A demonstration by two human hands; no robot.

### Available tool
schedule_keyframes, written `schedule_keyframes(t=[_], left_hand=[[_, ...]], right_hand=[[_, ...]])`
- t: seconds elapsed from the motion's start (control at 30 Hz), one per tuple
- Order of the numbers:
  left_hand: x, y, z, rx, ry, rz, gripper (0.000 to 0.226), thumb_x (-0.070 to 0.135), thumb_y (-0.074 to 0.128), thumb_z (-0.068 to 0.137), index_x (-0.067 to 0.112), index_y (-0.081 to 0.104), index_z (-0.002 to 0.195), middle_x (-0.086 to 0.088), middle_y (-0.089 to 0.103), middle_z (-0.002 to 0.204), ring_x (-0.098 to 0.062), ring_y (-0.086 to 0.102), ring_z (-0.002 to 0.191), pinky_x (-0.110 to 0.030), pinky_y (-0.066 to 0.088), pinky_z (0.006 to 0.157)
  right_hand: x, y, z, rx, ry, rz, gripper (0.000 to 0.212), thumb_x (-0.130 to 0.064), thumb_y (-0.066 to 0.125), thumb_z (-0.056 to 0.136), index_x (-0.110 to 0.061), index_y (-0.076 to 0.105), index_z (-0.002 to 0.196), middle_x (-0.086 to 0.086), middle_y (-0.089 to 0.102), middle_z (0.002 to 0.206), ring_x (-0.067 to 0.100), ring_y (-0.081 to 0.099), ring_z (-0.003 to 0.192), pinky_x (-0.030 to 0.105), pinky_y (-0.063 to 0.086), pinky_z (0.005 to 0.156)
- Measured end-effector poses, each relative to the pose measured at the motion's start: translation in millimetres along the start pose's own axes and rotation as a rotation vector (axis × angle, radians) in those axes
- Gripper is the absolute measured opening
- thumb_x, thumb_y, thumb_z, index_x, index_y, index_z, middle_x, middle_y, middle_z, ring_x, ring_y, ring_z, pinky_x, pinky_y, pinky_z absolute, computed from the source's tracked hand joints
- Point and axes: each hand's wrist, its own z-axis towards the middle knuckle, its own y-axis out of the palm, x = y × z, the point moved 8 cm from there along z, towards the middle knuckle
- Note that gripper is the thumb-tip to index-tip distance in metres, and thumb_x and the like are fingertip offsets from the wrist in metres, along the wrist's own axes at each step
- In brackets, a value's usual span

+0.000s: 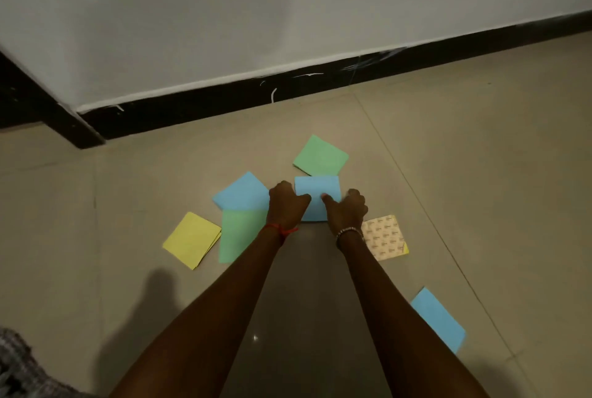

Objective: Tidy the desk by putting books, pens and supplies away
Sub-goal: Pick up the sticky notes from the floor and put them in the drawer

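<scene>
Several pads of coloured sticky notes lie scattered on a tiled floor. A blue pad (317, 197) sits in the middle, and both hands hold it. My left hand (286, 205) grips its left edge, thumb on top. From the right, my right hand (347, 210) pinches it, thumb laid across the paper. Around it lie a green pad (321, 156) just beyond, another blue pad (242, 192) to the left, a green sheet (240, 234) under my left wrist, a yellow pad (192, 240) further left, a patterned pad (386, 237) by my right wrist and a blue pad (438, 319) near right.
A white wall with a black skirting board (288, 86) runs across behind the notes and turns a corner at the left. Beige floor tiles (480, 157) stretch to the right. A grey woven cloth (19, 368) shows at the bottom left corner.
</scene>
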Motion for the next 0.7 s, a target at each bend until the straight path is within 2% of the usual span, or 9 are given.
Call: schedule_keyframes(t=[0.1, 0.17, 0.23, 0.3, 0.43, 0.53, 0.63, 0.67, 0.7], left_hand=[[-3.3, 1.8, 3.1, 0.049, -0.037, -0.062, 0.046, 0.019, 0.061, 0.072, 0.011, 0.021, 0.050, 0.000, 0.022, 0.054, -0.014, 0.022, 0.050, -0.025, 0.017, 0.048], [-10.3, 5.1, 3.9, 0.026, -0.084, -0.122, 0.040, 0.026, 0.063, 0.065, 0.007, 0.031, 0.051, -0.003, 0.031, 0.055, -0.017, 0.031, 0.053, -0.028, 0.024, 0.053], [-19.6, 10.9, 1.8, -0.046, -0.120, -0.216, 0.030, 0.023, 0.070, 0.070, -0.004, 0.056, 0.072, -0.012, 0.054, 0.074, -0.025, 0.051, 0.073, -0.030, 0.041, 0.060], [-26.1, 15.0, -3.0, -0.108, -0.117, -0.322, 0.029, 0.005, 0.066, 0.079, -0.011, 0.061, 0.103, -0.015, 0.058, 0.094, -0.026, 0.056, 0.090, -0.033, 0.048, 0.073], [-22.1, 7.1, -18.9, -0.193, -0.042, -0.452, 0.031, -0.005, 0.057, 0.085, -0.009, 0.057, 0.116, -0.014, 0.059, 0.104, -0.024, 0.057, 0.087, -0.022, 0.049, 0.062], [-16.1, 2.6, -25.4, -0.248, -0.061, -0.582, 0.035, -0.003, 0.054, 0.089, -0.005, 0.052, 0.123, -0.013, 0.058, 0.108, -0.019, 0.060, 0.075, -0.024, 0.058, 0.051], [-12.4, 5.8, -33.5, -0.291, -0.071, -0.639, 0.037, 0.002, 0.052, 0.092, 0.004, 0.047, 0.128, -0.009, 0.056, 0.109, -0.020, 0.061, 0.076, -0.039, 0.057, 0.053], [-12.8, 7.2, -36.4, -0.297, -0.067, -0.640, 0.037, 0.004, 0.052, 0.093, 0.005, 0.046, 0.129, -0.009, 0.057, 0.110, -0.020, 0.062, 0.077, -0.039, 0.057, 0.053], [-12.8, 8.4, -40.2, -0.305, -0.064, -0.642, 0.037, 0.005, 0.052, 0.093, 0.006, 0.046, 0.129, -0.009, 0.057, 0.109, -0.019, 0.061, 0.077, -0.038, 0.058, 0.053]], right_hand=[[4.7, 6.6, 5.6, 0.011, -0.001, -0.056, 0.055, -0.027, 0.064, 0.084, 0.004, 0.046, 0.125, 0.021, 0.046, 0.132, 0.036, 0.038, 0.126, 0.040, 0.038, 0.097], [7.5, 10.4, 4.0, -0.002, -0.028, -0.013, 0.050, -0.024, 0.064, 0.083, 0.004, 0.050, 0.123, 0.021, 0.050, 0.129, 0.036, 0.042, 0.124, 0.039, 0.039, 0.097], [10.1, 11.6, -3.2, -0.014, -0.056, 0.083, 0.044, -0.019, 0.066, 0.082, 0.005, 0.056, 0.118, 0.021, 0.057, 0.123, 0.034, 0.050, 0.118, 0.035, 0.041, 0.095], [13.0, 8.9, -13.8, -0.014, -0.067, 0.172, 0.037, -0.015, 0.066, 0.082, 0.006, 0.060, 0.112, 0.020, 0.061, 0.116, 0.031, 0.056, 0.110, 0.031, 0.044, 0.088], [21.9, -18.3, -34.1, 0.043, -0.090, 0.317, 0.022, -0.004, 0.060, 0.084, 0.007, 0.066, 0.102, 0.022, 0.067, 0.100, 0.018, 0.055, 0.084, 0.012, 0.040, 0.061], [54.6, -51.9, -41.2, 0.138, -0.057, 0.355, 0.022, 0.001, 0.055, 0.084, 0.004, 0.067, 0.102, 0.022, 0.067, 0.100, 0.016, 0.052, 0.082, 0.005, 0.036, 0.051], [98.4, -93.3, -50.1, 0.274, 0.023, 0.281, 0.026, 0.006, 0.049, 0.081, 0.002, 0.069, 0.098, 0.021, 0.068, 0.103, 0.021, 0.055, 0.087, 0.000, 0.036, 0.055], [112.4, -104.3, -52.0, 0.291, 0.040, 0.224, 0.028, 0.007, 0.050, 0.080, 0.000, 0.069, 0.099, 0.022, 0.067, 0.105, 0.025, 0.057, 0.093, 0.005, 0.040, 0.064], [124.9, -113.6, -52.5, 0.283, 0.063, 0.129, 0.030, 0.006, 0.052, 0.078, -0.003, 0.068, 0.102, 0.022, 0.063, 0.111, 0.031, 0.055, 0.103, 0.018, 0.043, 0.077]])
